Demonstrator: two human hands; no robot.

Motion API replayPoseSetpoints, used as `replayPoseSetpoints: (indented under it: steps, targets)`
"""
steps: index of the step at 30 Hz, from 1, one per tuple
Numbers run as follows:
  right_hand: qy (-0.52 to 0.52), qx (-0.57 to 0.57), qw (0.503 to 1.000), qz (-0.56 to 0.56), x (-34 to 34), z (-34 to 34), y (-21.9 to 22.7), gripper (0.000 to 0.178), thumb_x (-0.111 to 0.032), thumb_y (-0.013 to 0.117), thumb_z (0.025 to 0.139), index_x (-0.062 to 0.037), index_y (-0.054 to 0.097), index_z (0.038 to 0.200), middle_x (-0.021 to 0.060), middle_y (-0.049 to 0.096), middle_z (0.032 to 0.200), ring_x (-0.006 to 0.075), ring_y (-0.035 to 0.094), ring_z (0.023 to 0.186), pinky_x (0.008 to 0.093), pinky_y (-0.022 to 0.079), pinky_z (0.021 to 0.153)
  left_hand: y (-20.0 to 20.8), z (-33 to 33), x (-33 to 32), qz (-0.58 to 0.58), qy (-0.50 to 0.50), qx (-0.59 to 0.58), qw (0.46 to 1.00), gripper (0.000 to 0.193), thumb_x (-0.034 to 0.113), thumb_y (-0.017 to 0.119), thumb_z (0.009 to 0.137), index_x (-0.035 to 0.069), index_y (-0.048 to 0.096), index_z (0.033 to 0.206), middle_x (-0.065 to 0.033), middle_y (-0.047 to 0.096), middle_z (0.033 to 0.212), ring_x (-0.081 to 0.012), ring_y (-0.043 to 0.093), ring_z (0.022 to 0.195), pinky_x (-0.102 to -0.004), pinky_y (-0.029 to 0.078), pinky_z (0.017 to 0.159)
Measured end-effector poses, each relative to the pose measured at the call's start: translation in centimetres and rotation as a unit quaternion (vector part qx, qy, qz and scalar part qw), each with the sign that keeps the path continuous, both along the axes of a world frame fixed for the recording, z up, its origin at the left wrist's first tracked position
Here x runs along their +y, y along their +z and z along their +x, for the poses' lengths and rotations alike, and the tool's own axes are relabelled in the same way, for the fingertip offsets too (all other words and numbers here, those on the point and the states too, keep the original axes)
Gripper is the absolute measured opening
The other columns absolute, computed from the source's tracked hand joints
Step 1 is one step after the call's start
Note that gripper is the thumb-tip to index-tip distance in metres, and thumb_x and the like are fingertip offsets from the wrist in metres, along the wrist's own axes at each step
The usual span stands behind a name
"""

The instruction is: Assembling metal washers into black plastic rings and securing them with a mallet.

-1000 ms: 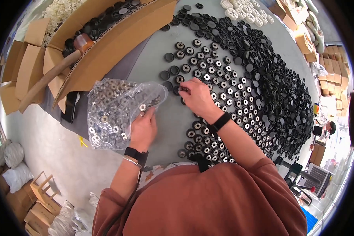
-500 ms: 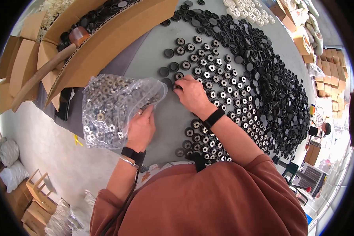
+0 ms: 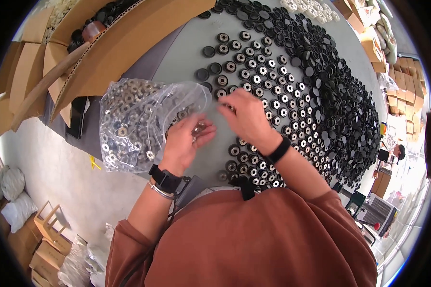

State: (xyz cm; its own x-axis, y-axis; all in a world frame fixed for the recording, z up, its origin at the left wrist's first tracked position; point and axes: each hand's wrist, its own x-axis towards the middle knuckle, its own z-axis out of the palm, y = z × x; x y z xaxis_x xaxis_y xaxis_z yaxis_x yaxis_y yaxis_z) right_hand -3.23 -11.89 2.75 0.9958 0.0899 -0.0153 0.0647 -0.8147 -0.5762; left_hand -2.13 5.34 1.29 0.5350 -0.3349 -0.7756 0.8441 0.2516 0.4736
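My left hand (image 3: 182,146) is cupped around several small shiny metal bearings (image 3: 199,128), beside the mouth of a clear plastic bag (image 3: 129,126) full of similar bearings. My right hand (image 3: 249,117) hovers just right of it, palm down over the grey table. Its thumb and forefinger are apart, slightly blurred, and nothing shows between them. Beyond and around that hand stand rows of round black caps with metal bearings (image 3: 244,74) set in their centres. Nearby, on the left side of the rows, are black caps (image 3: 202,74) with no bearing in them.
A large heap of loose black caps (image 3: 345,119) covers the table's right side. White ring-shaped parts (image 3: 311,9) lie at the far edge. An open cardboard box (image 3: 124,40) holding black parts leans in at the upper left. A dark phone-like object (image 3: 77,117) lies near the bag.
My left hand has come out from the bag's mouth and turned, showing bearings in it. My right hand has moved slightly right, away from the cap it was touching.
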Motion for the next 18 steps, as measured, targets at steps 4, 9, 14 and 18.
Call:
replayPoseSetpoints:
  steps: [4,9,14,18]
  targets:
    - [0.061,-0.011,0.993,0.104,2.0,-1.7,1.2,0.021,-0.007,0.06,0.074,-0.0025,0.059,0.095,0.0122,0.056,0.089,0.0297,0.057,0.085,0.0371,0.05,0.069,-0.2,0.1,0.0,-0.102,0.04,0.033,0.993,0.026,0.02,0.049,0.093,0.0,0.058,0.107,-0.0066,0.058,0.099,-0.0153,0.057,0.084,-0.0332,0.05,0.08]
    - [0.119,-0.022,0.992,0.048,1.8,-1.7,-0.2,0.021,-0.005,0.06,0.072,-0.0007,0.059,0.093,0.0137,0.057,0.086,0.0305,0.058,0.082,0.0381,0.05,0.069,-0.1,0.0,0.1,-0.09,0.009,0.027,0.996,0.025,0.017,0.048,0.093,0.0,0.057,0.11,-0.0062,0.059,0.1,-0.0156,0.057,0.091,-0.0336,0.05,0.083]
    - [0.182,0.067,0.98,0.034,0.7,-0.4,-0.5,0.019,-0.007,0.061,0.071,-0.0004,0.06,0.089,0.015,0.059,0.08,0.0329,0.06,0.076,0.04,0.05,0.066,-1.1,-0.5,-0.1,-0.087,-0.051,0.004,0.995,0.028,0.01,0.047,0.091,0.003,0.057,0.116,-0.0039,0.059,0.103,-0.0127,0.059,0.09,-0.0289,0.05,0.082]
    - [0.177,0.079,0.977,0.092,0.4,0.5,-1.3,0.014,-0.009,0.06,0.071,-0.0005,0.06,0.082,0.016,0.058,0.073,0.0347,0.06,0.069,0.0407,0.05,0.065,-1.3,-0.6,-0.2,-0.065,-0.061,-0.045,0.995,0.035,0.0,0.044,0.087,-0.001,0.053,0.12,-0.0066,0.059,0.109,-0.0143,0.058,0.097,-0.0286,0.05,0.086]
